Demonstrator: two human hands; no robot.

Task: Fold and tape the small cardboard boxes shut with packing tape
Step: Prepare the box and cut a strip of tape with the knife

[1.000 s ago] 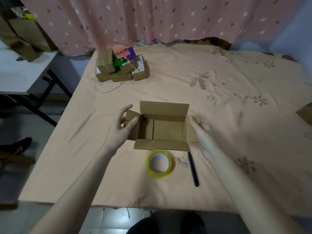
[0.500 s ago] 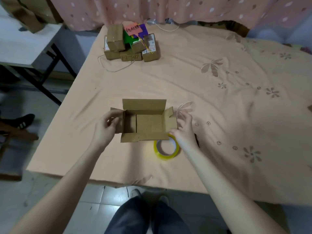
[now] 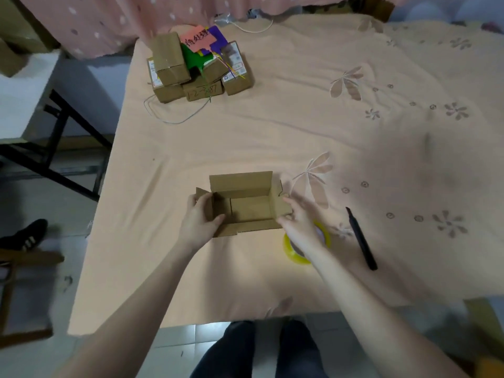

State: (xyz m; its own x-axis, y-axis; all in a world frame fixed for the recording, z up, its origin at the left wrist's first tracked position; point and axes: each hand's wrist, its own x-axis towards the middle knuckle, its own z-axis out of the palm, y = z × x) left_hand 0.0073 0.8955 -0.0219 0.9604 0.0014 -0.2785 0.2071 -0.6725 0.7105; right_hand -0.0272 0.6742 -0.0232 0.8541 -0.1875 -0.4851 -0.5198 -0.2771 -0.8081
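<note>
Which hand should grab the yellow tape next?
Probably the right hand. The tape lies right under that wrist, beside the open box. The left hand holds the box's far end, away from it.

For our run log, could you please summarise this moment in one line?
small open brown cardboard box | left hand, right hand grip ends | yellow tape roll unused

Dim, flat indoor light, with no glare anywhere. A broad soft shadow smudges the peach tablecloth at right. The wide-angle lens bends the edges; the whole frame is slightly soft and smeared.
</note>
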